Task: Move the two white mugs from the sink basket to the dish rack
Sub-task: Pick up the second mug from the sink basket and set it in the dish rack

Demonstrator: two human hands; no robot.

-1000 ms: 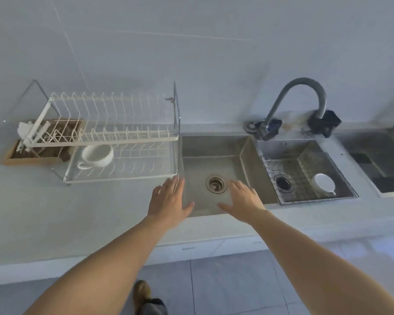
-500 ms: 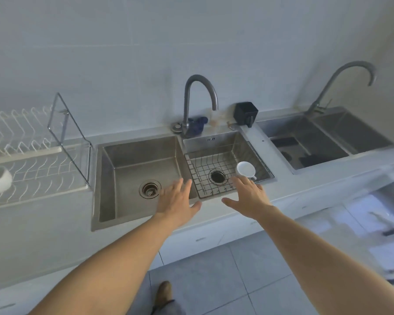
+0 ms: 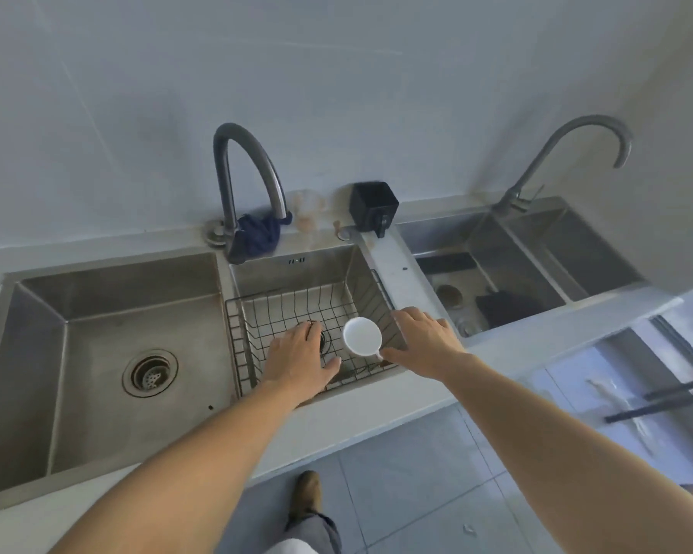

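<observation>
One white mug (image 3: 361,336) sits in the wire sink basket (image 3: 273,305), which rests in the smaller middle basin. My left hand (image 3: 301,355) hovers over the basket just left of the mug, fingers spread, holding nothing. Just right of the mug, my right hand (image 3: 427,339) is over the basket's right edge, also spread and empty, its thumb close to the mug's handle. The mug lies between both hands. The dish rack is out of view.
A large steel basin (image 3: 109,353) with a drain lies to the left. A curved faucet (image 3: 243,185) with a blue cloth (image 3: 259,233) stands behind the basket, next to a black box (image 3: 373,205). Another sink (image 3: 508,265) with its own faucet (image 3: 576,153) is at right.
The view has swung right, taking the dish rack and its mug out of sight. Both hands have moved forward over the basket and now flank the mug.
</observation>
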